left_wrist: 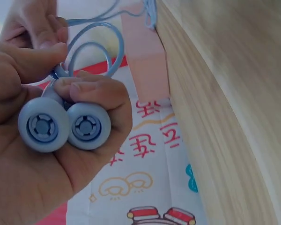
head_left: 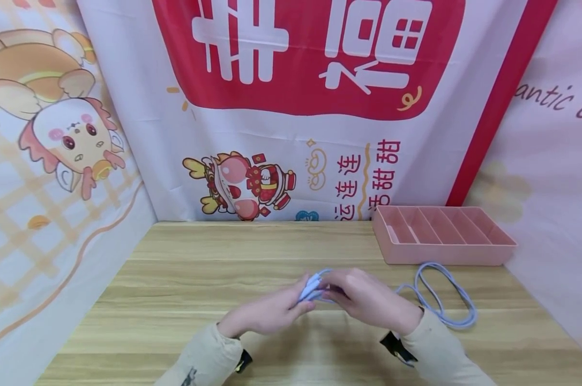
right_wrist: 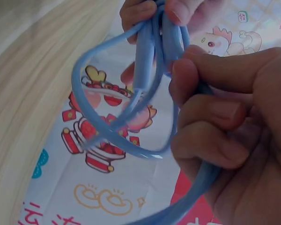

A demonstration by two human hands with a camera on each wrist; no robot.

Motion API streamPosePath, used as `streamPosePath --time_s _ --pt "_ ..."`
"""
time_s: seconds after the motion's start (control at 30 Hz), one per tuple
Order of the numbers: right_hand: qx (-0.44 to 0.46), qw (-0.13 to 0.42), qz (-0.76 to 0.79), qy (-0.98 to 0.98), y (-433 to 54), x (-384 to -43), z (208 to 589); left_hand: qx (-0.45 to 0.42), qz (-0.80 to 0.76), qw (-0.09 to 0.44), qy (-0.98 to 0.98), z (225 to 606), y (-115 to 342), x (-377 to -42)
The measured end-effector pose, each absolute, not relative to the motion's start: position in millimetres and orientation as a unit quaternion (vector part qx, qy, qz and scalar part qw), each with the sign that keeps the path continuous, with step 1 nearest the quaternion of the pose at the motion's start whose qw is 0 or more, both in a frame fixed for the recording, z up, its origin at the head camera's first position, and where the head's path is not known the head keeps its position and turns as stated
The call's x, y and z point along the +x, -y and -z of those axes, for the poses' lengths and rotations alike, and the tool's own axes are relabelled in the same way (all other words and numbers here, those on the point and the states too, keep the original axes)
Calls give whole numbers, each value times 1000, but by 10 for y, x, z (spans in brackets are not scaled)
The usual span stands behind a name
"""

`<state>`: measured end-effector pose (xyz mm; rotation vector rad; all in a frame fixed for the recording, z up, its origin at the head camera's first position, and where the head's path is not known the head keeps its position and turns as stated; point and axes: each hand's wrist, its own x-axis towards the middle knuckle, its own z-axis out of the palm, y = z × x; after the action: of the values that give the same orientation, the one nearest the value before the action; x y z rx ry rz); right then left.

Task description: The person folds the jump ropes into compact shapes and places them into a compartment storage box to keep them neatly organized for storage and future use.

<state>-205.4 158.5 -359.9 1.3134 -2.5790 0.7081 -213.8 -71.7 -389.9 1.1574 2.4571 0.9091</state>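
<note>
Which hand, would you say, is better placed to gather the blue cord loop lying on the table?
Probably the right hand: it holds the cord and is nearer the loop, while the left hand grips the handles.

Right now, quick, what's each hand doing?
Left hand: closed, holding the light-blue jump rope handles.
Right hand: closed, holding the light-blue jump rope cord.

From where I stand, the desk is pale, streaky wood grain. A pink divided box sits at its far right, and a loose loop of blue cord lies just in front.
</note>
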Motion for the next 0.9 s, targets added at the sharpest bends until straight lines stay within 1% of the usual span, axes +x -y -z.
streamPosePath --time_s 0.07,0.13,0.23,0.47,0.57,0.7,0.8,0.9 --pt "457 71 -246 852 -1627 -2069 3580 403 -303 134 -853 3919 721 -2155" --pt "482 73 -249 837 -1676 -2086 3559 410 -291 129 -855 3938 729 -2168" --pt "513 97 -243 818 -1730 -2109 3533 430 -277 127 -850 3945 737 -2170" --pt "518 141 -265 801 -1726 -2141 3516 474 -269 108 -831 3872 749 -2138" --pt "527 149 -278 789 -1722 -2150 3531 495 -244 94 -829 3853 740 -2124" --pt "541 142 -299 773 -1728 -2183 3581 521 -220 104 -818 3854 701 -2096" --pt "548 130 -341 752 -1735 -2248 3632 532 -231 112 -807 3833 691 -2069" --pt "545 91 -422 718 -1754 -2329 3674 540 -270 107 -790 3764 729 -2050"
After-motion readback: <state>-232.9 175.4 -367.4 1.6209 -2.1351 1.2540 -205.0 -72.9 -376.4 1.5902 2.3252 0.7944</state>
